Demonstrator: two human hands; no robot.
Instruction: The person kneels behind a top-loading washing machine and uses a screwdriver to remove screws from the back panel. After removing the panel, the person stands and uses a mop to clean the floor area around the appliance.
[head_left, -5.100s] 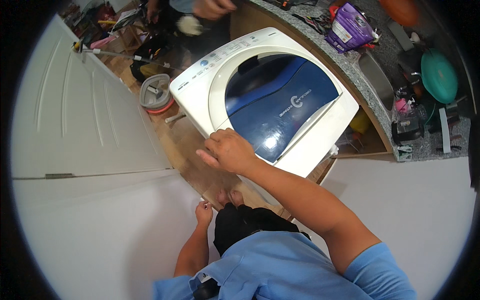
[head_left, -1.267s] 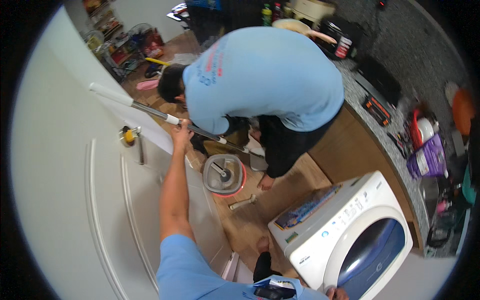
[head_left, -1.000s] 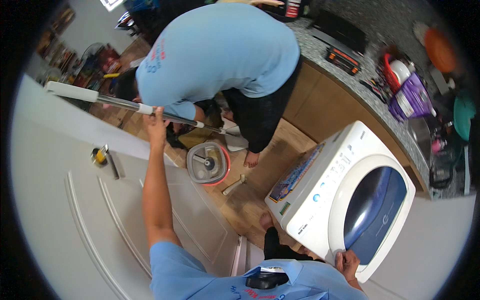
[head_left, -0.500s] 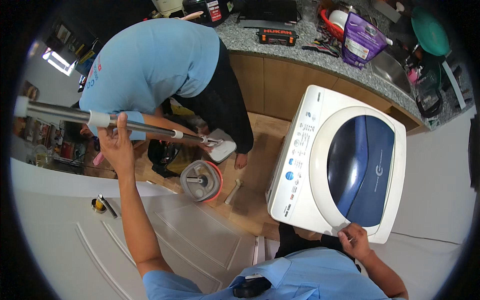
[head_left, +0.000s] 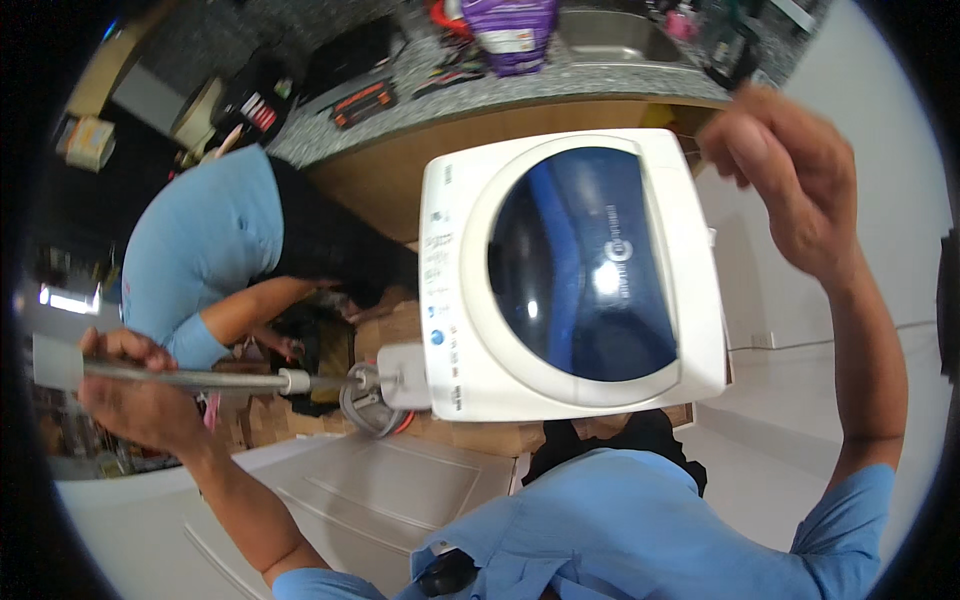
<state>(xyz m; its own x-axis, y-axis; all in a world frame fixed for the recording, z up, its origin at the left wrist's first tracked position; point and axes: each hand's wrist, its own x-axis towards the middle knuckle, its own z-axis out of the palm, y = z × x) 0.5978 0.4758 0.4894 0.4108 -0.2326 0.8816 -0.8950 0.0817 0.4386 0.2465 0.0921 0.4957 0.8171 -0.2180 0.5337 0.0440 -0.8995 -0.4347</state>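
My left hand (head_left: 145,395) is closed around the metal pole (head_left: 235,381) of a flat mop, just below its white end cap. The pole lies nearly level, and its white mop head (head_left: 403,378) is beside the left edge of a white top-loading washing machine (head_left: 455,300). The machine's dark blue lid (head_left: 590,270) is down. My right hand (head_left: 785,180) is raised off the machine's far right corner, fingers curled inward. What lies inside those fingers, if anything, is hidden.
A co-worker in a light blue shirt (head_left: 205,240) bends over at the left. Behind the machine runs a granite counter (head_left: 430,105) with a purple pouch (head_left: 510,35), a black-and-orange box (head_left: 363,103) and a sink (head_left: 620,38). A grey bucket (head_left: 368,412) is partly hidden behind the mop. A white door (head_left: 370,490) stands at lower left.
My right hand has left the machine's near edge and risen toward its far right side. The mop has come lower and closer to the machine. My view has turned and shifted right.
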